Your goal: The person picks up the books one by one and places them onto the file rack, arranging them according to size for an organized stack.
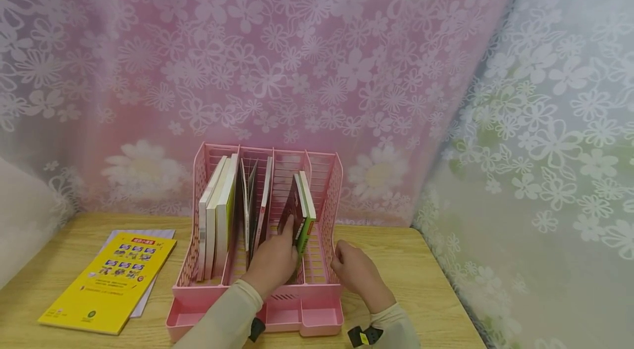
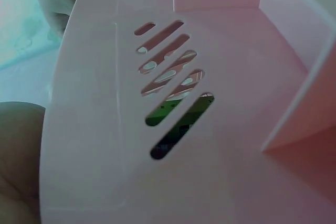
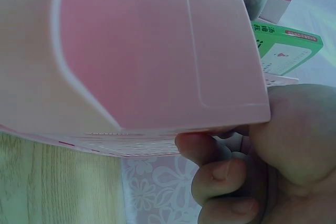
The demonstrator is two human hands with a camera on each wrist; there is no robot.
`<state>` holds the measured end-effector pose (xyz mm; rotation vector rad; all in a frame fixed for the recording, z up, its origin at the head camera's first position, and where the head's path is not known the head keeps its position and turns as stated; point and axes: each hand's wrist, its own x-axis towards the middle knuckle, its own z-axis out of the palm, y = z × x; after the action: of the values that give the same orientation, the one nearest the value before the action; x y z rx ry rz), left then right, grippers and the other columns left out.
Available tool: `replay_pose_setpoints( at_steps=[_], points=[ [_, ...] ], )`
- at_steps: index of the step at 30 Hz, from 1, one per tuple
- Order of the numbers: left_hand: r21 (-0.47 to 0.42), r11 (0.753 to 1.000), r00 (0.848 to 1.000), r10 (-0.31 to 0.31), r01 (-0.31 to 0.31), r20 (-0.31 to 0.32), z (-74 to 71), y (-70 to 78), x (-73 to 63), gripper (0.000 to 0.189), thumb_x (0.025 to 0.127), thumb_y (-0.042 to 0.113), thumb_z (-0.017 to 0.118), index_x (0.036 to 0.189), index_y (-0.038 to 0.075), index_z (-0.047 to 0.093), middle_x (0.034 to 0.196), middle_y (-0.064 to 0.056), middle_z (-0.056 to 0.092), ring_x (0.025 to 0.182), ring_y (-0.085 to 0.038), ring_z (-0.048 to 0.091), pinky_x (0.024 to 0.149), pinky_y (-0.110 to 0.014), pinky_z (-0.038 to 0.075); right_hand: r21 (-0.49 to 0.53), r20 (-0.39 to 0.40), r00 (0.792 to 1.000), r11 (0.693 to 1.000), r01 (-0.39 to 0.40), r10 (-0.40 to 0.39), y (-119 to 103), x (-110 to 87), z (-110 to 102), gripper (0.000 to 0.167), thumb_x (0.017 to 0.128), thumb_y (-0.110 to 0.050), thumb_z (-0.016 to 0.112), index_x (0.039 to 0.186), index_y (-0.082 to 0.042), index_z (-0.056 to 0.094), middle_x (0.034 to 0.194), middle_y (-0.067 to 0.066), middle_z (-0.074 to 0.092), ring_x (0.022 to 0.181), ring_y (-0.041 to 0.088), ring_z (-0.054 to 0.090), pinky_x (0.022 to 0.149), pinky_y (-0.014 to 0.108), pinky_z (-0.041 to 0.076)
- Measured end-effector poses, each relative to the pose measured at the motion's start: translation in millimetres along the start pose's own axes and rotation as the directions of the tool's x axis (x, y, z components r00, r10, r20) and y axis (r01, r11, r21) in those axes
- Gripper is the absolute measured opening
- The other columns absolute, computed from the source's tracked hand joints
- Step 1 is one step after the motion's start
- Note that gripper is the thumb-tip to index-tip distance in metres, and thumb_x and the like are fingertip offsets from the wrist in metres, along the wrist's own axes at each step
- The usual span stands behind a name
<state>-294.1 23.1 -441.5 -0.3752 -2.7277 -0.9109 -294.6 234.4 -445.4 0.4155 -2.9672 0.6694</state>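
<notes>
In the head view, my left hand (image 1: 272,263) reaches into a compartment of the pink desk organizer (image 1: 322,277). Its straight index finger lies against the cover of a dark book (image 1: 293,203), with the thumb close to the book's front edge; the other fingers are hidden. Beside the dark book leans a green-and-white book (image 1: 308,211), whose green cover also shows in the right wrist view. My right hand (image 3: 236,177) grips the organizer's right side wall at the front edge, fingers curled under thumb. The left wrist view is mostly filled by the organizer's slotted front panel (image 2: 173,182).
Several pale-spined books (image 1: 213,222) stand in the organizer's leftmost compartment, and thinner books (image 1: 262,200) in the second. A yellow book (image 1: 111,283) lies over a pale one on the wooden table (image 1: 411,283), at left. A flowered curtain (image 1: 297,63) hangs behind.
</notes>
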Motion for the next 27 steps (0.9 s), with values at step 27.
replay_pose_setpoints(
  at_steps=[27],
  points=[
    [-0.051,0.989,0.991,0.135,-0.136,-0.014,-84.1,43.2,-67.2,0.008,0.097,0.019,0.069,0.102,0.015,0.065,0.070,0.014,0.056,0.052,0.001,0.044,0.045,-0.021,0.039,0.000,0.006,1.000,1.000,-0.016,0.016,-2,0.0,-1,0.018,0.098,-0.010,0.059,0.083,-0.013,0.048,0.065,0.000,0.045,0.056,0.013,0.041,0.051,0.029,0.032]
  ],
)
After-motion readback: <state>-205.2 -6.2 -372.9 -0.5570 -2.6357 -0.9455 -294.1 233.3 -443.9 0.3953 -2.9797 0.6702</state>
